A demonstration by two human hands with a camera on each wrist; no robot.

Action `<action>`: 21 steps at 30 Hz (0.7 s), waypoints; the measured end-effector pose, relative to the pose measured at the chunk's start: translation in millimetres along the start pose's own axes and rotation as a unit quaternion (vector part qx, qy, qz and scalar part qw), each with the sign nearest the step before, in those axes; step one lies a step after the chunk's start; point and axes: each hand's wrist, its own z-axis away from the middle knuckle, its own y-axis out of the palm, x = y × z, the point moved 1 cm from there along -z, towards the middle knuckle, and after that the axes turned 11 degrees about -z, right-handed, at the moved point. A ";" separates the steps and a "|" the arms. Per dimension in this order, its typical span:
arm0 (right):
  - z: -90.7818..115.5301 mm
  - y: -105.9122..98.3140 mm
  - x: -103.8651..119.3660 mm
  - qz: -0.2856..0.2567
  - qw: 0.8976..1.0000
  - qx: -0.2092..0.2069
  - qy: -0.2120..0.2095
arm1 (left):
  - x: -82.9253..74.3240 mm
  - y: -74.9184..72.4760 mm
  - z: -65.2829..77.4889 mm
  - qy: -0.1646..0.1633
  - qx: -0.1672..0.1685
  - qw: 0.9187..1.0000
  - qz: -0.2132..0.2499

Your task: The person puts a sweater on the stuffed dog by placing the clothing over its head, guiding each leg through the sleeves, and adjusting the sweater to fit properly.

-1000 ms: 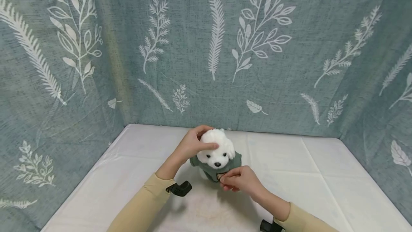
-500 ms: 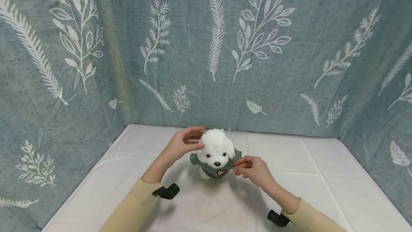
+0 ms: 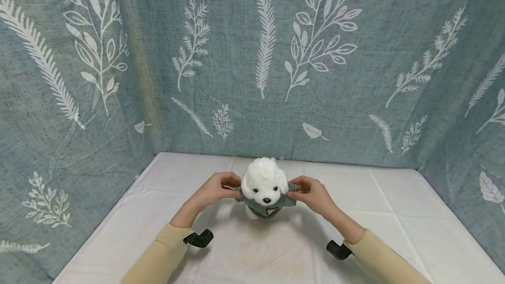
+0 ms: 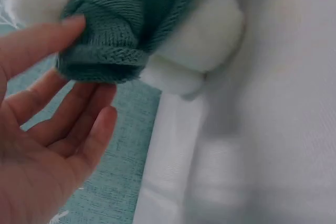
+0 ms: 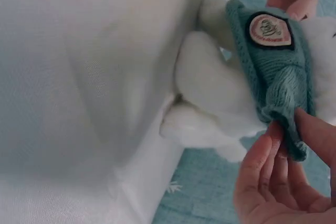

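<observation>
A white plush dog (image 3: pixel 263 176) stands upright on the table, facing me, in a green knitted sweater (image 3: pixel 256 207). My left hand (image 3: pixel 211 189) pinches the sleeve on the dog's left-of-view side. In the left wrist view the thumb lies on that sleeve (image 4: pixel 107 51), with fingertips partly hidden behind it. On the other side my right hand (image 3: pixel 313 193) pinches the opposite sleeve (image 5: pixel 287 111) between thumb and fingers. A badge-shaped patch (image 5: pixel 270 31) sits on the sweater's chest. White plush legs (image 5: pixel 212 85) show below the hem.
A white cloth (image 3: pixel 355 214) with fold creases covers the table. Behind and at both sides hangs a blue-green curtain (image 3: pixel 236 56) with white leaf prints. Black wrist mounts (image 3: pixel 199 238) stick out below the beige cuffs.
My left hand has left the dog's head and come down to its sleeve. My right hand has gone from the chest patch to the other sleeve. The dog stays in place.
</observation>
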 end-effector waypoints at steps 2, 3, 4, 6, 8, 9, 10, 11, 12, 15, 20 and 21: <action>-2.0 0.4 -1.0 0.013 1.000 -0.011 0.013 | 2.8 1.5 -1.5 -0.007 -0.019 1.000 -0.013; -2.7 0.6 -1.7 0.017 0.999 -0.015 0.022 | 4.1 1.7 -1.7 -0.013 -0.028 0.999 -0.017; -3.1 0.9 -2.2 0.023 0.999 -0.021 0.030 | 5.9 2.0 -2.1 -0.020 -0.037 0.999 -0.023; -4.5 1.2 -4.6 0.025 0.998 -0.032 0.051 | 8.8 2.4 -2.7 -0.031 -0.045 0.998 -0.034; -6.3 1.6 -7.5 0.020 0.997 -0.037 0.069 | 10.1 3.3 -2.9 -0.034 -0.044 0.997 -0.055; -7.3 1.8 -8.8 0.020 0.997 -0.037 0.071 | 10.4 4.0 -3.0 -0.035 -0.042 0.996 -0.067; -8.4 1.9 -9.7 0.020 0.996 -0.039 0.071 | 10.1 4.7 -3.2 -0.034 -0.040 0.995 -0.082; -9.6 1.6 -10.9 0.023 0.996 -0.042 0.070 | 8.7 5.2 -3.1 -0.032 -0.040 0.994 -0.092; -10.1 1.2 -10.9 0.024 0.997 -0.045 0.062 | 6.2 5.6 -2.9 -0.030 -0.042 0.994 -0.100; -9.1 -1.8 -8.4 0.013 0.998 -0.059 0.017 | -4.3 4.9 -1.8 -0.017 -0.064 0.992 -0.103; -0.5 -6.8 0.6 -0.033 0.992 -0.062 -0.102 | -34.6 -0.1 1.6 0.064 -0.090 0.993 -0.044; 1.1 -6.7 2.5 -0.045 0.990 -0.053 -0.126 | -39.9 0.1 1.9 0.079 -0.090 0.992 -0.034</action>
